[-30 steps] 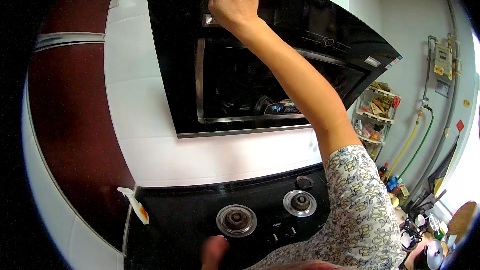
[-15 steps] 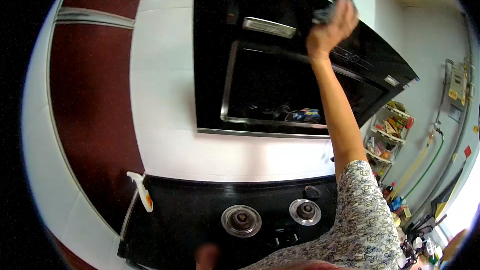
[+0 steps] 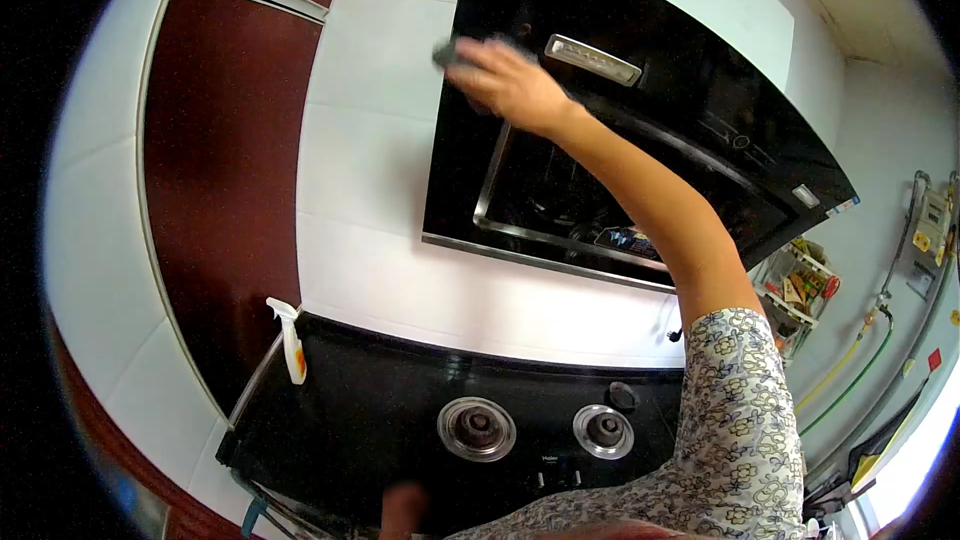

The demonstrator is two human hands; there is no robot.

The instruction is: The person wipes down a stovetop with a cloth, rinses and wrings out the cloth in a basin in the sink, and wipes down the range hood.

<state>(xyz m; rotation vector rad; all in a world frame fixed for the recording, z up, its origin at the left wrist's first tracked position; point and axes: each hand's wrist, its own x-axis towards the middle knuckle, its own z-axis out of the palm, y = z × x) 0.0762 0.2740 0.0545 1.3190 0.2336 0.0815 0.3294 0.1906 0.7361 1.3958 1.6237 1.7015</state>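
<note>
My right hand [image 3: 512, 87] is raised at the left part of the black range hood [image 3: 640, 50]. Its fingers press a dark grey-green cloth [image 3: 445, 54] at the hood's left edge; most of the cloth is hidden under the hand, and motion smears it. Low in the view my left hand [image 3: 403, 508] shows as a small blurred shape over the front of the black stove top [image 3: 340, 420]. Its fingers cannot be made out, nor whether it holds anything.
A white spray bottle [image 3: 289, 340] stands at the stove top's left end. Two burners, a left one [image 3: 477, 429] and a right one [image 3: 604, 431], sit below the hood. A dark red cabinet [image 3: 225, 190] rises at left. A loaded corner shelf [image 3: 795, 290] and hoses [image 3: 865, 360] are at right.
My right hand has swept the cloth from the hood's upper right part across to its left edge. The view has shifted somewhat, and my left hand stays low near the stove front.
</note>
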